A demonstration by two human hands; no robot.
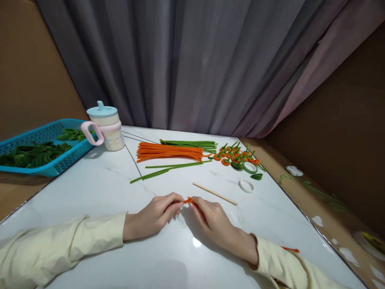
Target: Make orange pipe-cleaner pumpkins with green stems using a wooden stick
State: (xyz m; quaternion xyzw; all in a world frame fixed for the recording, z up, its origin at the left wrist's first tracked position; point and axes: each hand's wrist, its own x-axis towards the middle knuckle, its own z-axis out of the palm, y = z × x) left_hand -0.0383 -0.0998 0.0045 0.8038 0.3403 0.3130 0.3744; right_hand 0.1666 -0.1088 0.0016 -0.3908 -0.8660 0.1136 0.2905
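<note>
Over the middle of the white table, my left hand (159, 212) and my right hand (215, 218) pinch a short orange pipe cleaner piece (188, 200) between their fingertips. Its shape is mostly covered by the fingers. A thin wooden stick (215, 194) lies just beyond my right hand. Farther back rests a bundle of orange pipe cleaners (168, 152), with green pipe cleaners (195, 143) behind it. Loose green pipe cleaners (153, 174) lie in front of the bundle. To the right is a cluster of small orange and green pipe cleaner shapes (233, 154).
A white ring-shaped roll (246, 186) and a green tape roll (250, 167) lie at the right, near a green leaf shape (256, 176). At the left stand a lidded cup (112, 138) and a blue basket (57, 165) holding green pieces. A grey curtain (192, 68) hangs behind.
</note>
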